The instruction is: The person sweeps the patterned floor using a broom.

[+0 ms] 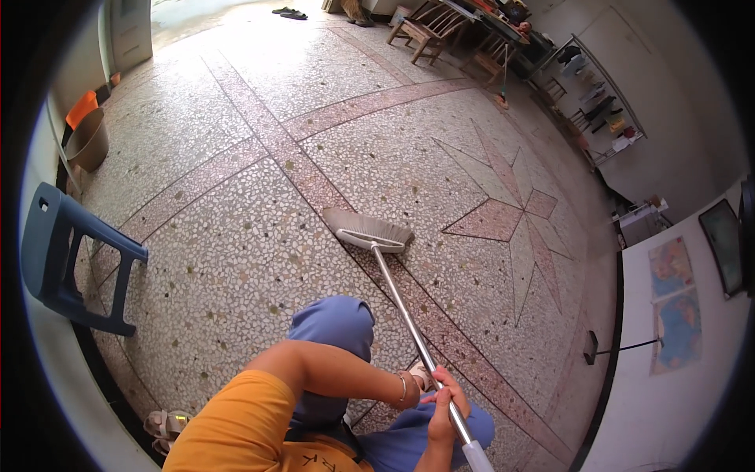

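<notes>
A broom with a long metal handle (410, 321) slants away from me over the terrazzo floor. Its pale broom head (371, 229) rests on the floor with the grey bristles spread. My right hand (440, 416) is closed around the handle near its lower light-coloured grip (475, 454). Across my body reaches my left arm, with a bracelet at the wrist. My left hand (429, 396) meets the handle beside the right one, its fingers partly hidden and overlapping there.
A blue plastic stool (76, 259) stands at left, beyond it a brown bin (88, 141). Sandals (165, 428) lie by the left wall. Wooden chairs (427, 32) and a laden table (495, 17) are at the back; a rack (607, 100) hangs with items. Slippers (289, 13) lie near the bright doorway.
</notes>
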